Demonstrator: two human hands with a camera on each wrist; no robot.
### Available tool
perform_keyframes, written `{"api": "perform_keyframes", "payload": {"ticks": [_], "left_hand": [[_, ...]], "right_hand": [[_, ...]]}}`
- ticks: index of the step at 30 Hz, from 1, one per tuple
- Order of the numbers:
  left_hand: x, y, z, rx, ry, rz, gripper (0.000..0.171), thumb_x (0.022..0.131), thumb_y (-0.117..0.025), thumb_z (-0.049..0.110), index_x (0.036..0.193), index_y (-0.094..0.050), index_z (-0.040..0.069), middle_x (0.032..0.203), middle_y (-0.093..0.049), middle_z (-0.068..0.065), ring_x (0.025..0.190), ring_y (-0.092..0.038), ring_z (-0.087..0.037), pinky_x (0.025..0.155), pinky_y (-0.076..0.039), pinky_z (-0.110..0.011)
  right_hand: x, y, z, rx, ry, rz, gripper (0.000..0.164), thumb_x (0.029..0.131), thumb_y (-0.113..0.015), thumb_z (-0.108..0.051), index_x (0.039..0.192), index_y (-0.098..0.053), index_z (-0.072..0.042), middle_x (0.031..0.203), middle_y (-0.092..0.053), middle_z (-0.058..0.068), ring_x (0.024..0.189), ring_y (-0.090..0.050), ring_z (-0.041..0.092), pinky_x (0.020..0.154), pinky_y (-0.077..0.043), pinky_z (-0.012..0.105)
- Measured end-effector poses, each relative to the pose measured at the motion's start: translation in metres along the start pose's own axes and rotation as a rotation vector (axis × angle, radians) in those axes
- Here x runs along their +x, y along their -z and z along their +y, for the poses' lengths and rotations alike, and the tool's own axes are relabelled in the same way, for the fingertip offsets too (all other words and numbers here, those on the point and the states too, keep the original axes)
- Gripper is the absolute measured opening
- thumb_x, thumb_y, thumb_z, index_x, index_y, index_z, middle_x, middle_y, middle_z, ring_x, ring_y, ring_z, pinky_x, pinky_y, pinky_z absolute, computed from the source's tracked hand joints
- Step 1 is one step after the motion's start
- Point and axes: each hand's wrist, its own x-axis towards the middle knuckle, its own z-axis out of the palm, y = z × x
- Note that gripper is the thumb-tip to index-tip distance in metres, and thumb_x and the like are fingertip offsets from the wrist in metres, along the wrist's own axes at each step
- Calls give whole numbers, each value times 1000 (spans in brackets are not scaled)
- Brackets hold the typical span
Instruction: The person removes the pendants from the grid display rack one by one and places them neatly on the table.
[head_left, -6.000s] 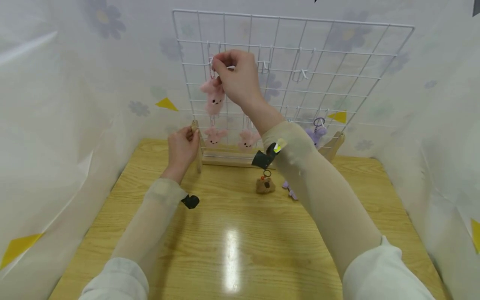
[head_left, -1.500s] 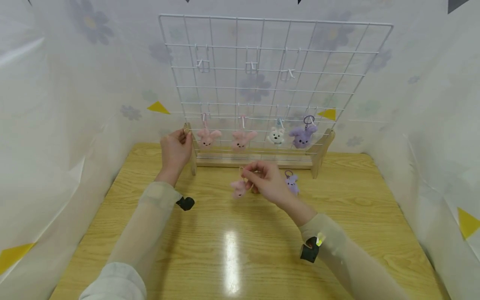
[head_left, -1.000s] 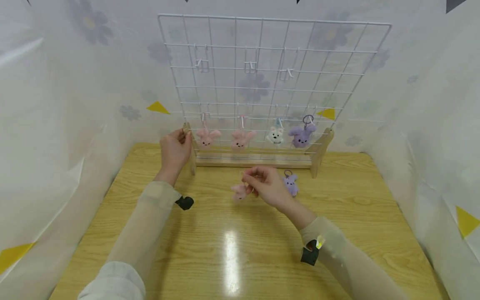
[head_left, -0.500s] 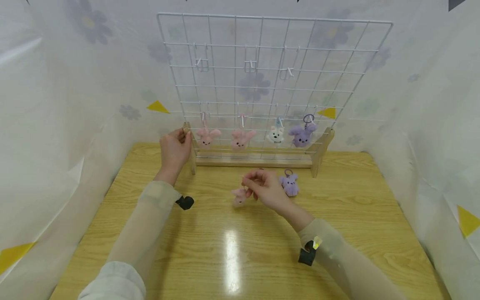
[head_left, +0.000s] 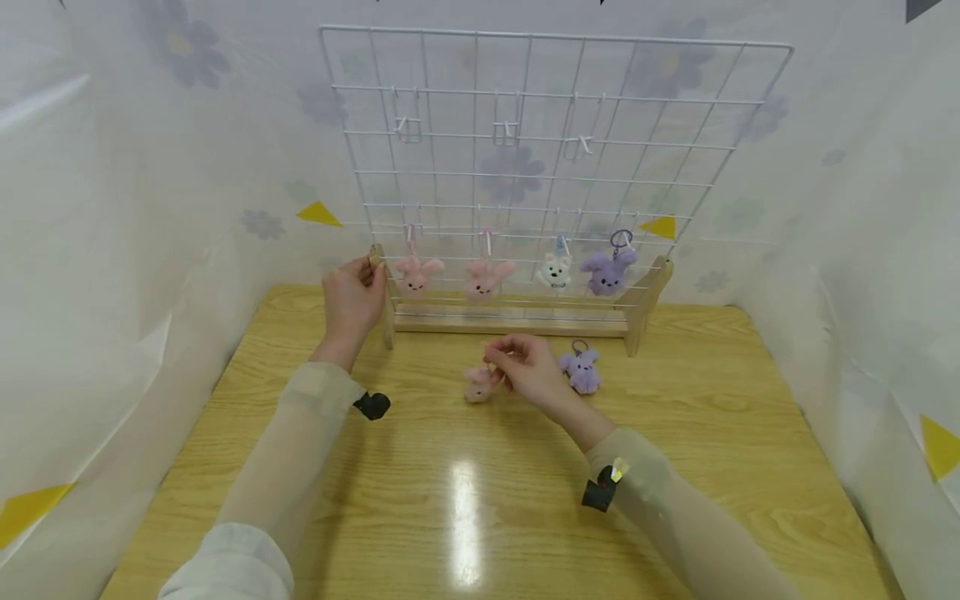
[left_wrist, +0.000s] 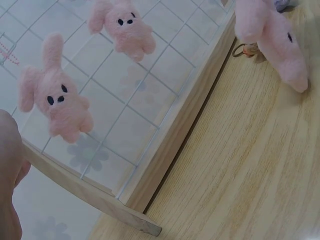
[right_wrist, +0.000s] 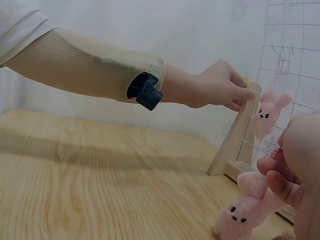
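My left hand (head_left: 351, 304) pinches the top of the wooden end support (head_left: 387, 317) of the white wire grid rack (head_left: 555, 36). Low in front of the rack, my right hand (head_left: 528, 371) pinches the bead chain of a pink plush bunny keychain (head_left: 477, 386). In the right wrist view this bunny (right_wrist: 245, 212) dangles below the fingertips, close over the table. On the lower hooks hang two pink bunnies (head_left: 416, 275) (head_left: 486, 279), a white bear plush (head_left: 555, 271) and a purple bunny (head_left: 608, 272).
A purple plush keychain (head_left: 581, 371) lies on the wooden table (head_left: 375, 500) just right of my right hand. A brown plush keychain (left_wrist: 252, 51) lies behind the held bunny, hidden in the head view. Three bare hooks (head_left: 506, 132) sit along the rack's upper part.
Since six seconds ago, my right hand has brought the pink bunny from the upper left hook down over the table. Lately it hovers there with slight shifts. The left hand stays on the support.
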Motion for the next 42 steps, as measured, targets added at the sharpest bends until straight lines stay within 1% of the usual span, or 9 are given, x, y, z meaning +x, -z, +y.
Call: {"api": "perform_keyframes", "payload": {"ticks": [2, 5, 9, 13, 18, 27, 33, 37, 42], "left_hand": [[0, 0, 1, -4, 5, -2, 31, 105, -67, 15, 118, -73, -12, 109, -75, -28, 97, -78, -34, 82, -66, -40], [-1, -1, 1, -2, -1, 0, 31, 105, -67, 16, 118, -73, -12, 109, -75, -29, 97, -78, -35, 82, -66, -40], [0, -1, 0, 6, -10, 4, 31, 105, -67, 16, 117, -73, -13, 109, -75, -29, 96, -78, -35, 82, -66, -41], [2, -1, -1, 10, -15, 12, 30, 105, -67, 15, 115, -74, -12, 107, -75, -28, 94, -78, -34, 81, -66, -40], [2, -1, -1, 14, -21, 13, 30, 105, -67, 15, 114, -74, -12, 107, -75, -28, 94, -78, -34, 81, -66, -41], [2, -1, -1, 11, -16, 16, 29, 105, -67, 15, 113, -75, -12, 106, -75, -28, 94, -78, -34, 81, -66, -40], [1, 0, 0, 16, -7, 11, 28, 104, -68, 15, 114, -75, -11, 106, -76, -27, 93, -78, -33, 80, -66, -41], [1, 0, 0, 16, -5, 7, 28, 104, -68, 15, 115, -75, -10, 106, -76, -27, 93, -78, -34, 80, -66, -41], [2, -1, -1, 18, -11, 6, 30, 105, -67, 16, 115, -75, -11, 106, -76, -27, 94, -78, -33, 80, -66, -40]], "right_hand": [[1, -1, 0, 7, -12, 0, 21, 107, -67, -15, 111, -71, 5, 105, -70, 30, 71, -69, 31, 49, -48, 22], [2, 0, 1, 1, -14, -3, 22, 107, -66, -16, 112, -71, 5, 106, -69, 31, 73, -70, 37, 49, -48, 23], [1, 0, 1, 3, -15, -2, 24, 107, -66, -17, 113, -70, 7, 107, -69, 32, 71, -70, 31, 50, -50, 24], [-1, 0, 1, 16, -17, -6, 23, 108, -66, -16, 114, -70, 6, 109, -69, 33, 69, -69, 20, 51, -52, 23], [-3, 0, 0, 13, -10, -12, 19, 107, -66, -15, 112, -72, 2, 105, -72, 26, 70, -69, 22, 52, -52, 23], [-5, -1, 2, 5, -2, -22, 17, 107, -66, -14, 111, -72, 2, 104, -72, 26, 71, -69, 21, 53, -53, 23], [1, -4, 4, 15, -31, -5, 22, 108, -65, -14, 114, -70, 6, 101, -72, 23, 70, -67, 21, 52, -51, 22], [9, -6, 6, 24, -35, 12, 22, 107, -66, -13, 113, -70, 8, 97, -73, 21, 67, -66, 20, 50, -48, 23], [19, -9, 10, 16, -42, 39, 25, 107, -66, -13, 112, -71, 11, 88, -74, 17, 61, -63, 19, 46, -44, 22]]}}
